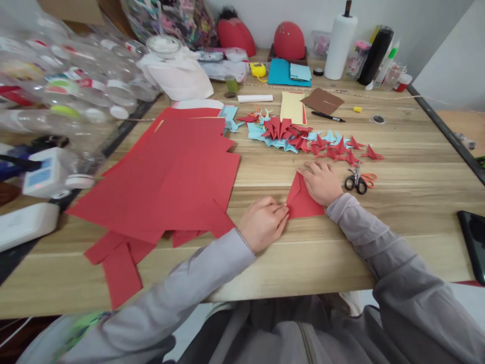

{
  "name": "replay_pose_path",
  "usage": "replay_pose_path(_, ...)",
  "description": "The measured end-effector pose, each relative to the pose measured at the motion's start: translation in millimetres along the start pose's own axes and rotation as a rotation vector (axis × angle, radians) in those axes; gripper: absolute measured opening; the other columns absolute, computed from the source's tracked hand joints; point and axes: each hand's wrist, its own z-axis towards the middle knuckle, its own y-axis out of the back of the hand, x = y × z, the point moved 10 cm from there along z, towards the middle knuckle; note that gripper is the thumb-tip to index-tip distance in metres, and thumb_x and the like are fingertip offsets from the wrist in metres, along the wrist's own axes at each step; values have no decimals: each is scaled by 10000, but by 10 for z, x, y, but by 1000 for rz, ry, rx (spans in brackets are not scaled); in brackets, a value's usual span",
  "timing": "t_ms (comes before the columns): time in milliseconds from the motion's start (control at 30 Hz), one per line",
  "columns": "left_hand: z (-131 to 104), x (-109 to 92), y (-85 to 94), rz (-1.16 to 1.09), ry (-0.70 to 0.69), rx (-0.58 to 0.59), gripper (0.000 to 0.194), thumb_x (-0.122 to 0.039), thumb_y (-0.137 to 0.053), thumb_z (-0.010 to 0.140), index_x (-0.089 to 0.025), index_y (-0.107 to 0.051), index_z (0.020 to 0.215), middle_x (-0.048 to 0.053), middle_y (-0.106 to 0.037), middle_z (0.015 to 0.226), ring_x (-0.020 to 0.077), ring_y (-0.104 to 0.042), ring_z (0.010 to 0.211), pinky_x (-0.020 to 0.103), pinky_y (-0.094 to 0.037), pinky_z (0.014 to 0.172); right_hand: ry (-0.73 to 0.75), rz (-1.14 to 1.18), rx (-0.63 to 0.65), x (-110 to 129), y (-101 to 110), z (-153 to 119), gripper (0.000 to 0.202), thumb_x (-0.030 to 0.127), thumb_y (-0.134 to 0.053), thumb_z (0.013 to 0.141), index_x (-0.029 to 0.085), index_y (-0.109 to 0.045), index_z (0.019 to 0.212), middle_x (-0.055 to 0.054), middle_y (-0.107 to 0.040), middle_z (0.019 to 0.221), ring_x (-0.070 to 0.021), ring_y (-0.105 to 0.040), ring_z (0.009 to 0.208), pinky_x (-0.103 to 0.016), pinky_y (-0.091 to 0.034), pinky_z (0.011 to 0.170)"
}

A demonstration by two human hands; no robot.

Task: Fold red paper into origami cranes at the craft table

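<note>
A small folded red paper (306, 203) lies on the wooden table between my hands, with a crease line and a folded flap on its left side. My left hand (264, 222) is closed at its left corner, fingertips pinching the edge. My right hand (322, 182) lies over its upper right part, fingers spread and pressing on the paper. Large red sheets (178, 172) are stacked to the left, with smaller red pieces (121, 273) below them. Behind my hands is a row of folded red and light blue paper cranes (280, 129).
Scissors (356, 181) lie right of my right hand. Farther back are a black pen (328, 117), brown paper (323, 100), yellow paper (292, 107) and a white bottle (341, 46). Plastic bottles (91, 86) crowd the left; a phone (473, 242) rests at the right edge.
</note>
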Motion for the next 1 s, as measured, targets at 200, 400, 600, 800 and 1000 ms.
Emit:
replay_pose_path(200, 306, 634, -342, -197, 621, 294, 327, -466, -573, 805, -187, -712, 905, 58, -730, 775, 210, -663, 730, 289, -446, 616, -6, 8, -16, 13, 6, 3, 418, 264, -340, 932, 210, -474, 1324, -108, -531, 1331, -295, -419, 1173, -443, -307, 941)
replay_pose_path(400, 459, 872, -782, -654, 888, 234, 276, -404, -733, 632, -152, -677, 732, 50, -682, 686, 182, -615, 675, 270, -432, 612, -64, 174, -95, -139, -29, 12, 425, 276, -387, 915, 140, -468, 1310, -159, -583, 1262, -310, -467, 1169, -469, -321, 966)
replay_pose_path(600, 567, 647, -893, -1366, 724, 56, 371, -447, -765, 551, -132, -630, 693, -10, -611, 604, 101, -510, 555, 232, -404, 567, -267, 1180, -232, -532, -126, 19, 328, 505, -612, 749, 186, -610, 824, -41, -666, 800, -179, -586, 746, -326, -456, 714)
replay_pose_path(800, 566, 569, -828, -1331, 622, 75, 464, -553, -689, 622, -122, -567, 502, -54, -417, 464, 61, -331, 496, 222, -258, 500, -446, 1696, -175, -279, -245, 55, 440, 453, -817, 503, 182, -471, 510, 63, -490, 503, -67, -397, 490, -227, -320, 506)
replay_pose_path(1000, 513, 574, -906, -1428, 662, 88, 487, -564, -686, 612, -131, -518, 465, -52, -396, 461, 65, -324, 497, 229, -249, 502, -517, 1627, -175, -245, -218, 113, 461, 485, -810, 499, 169, -481, 434, 73, -416, 416, -41, -297, 426, -229, -202, 445)
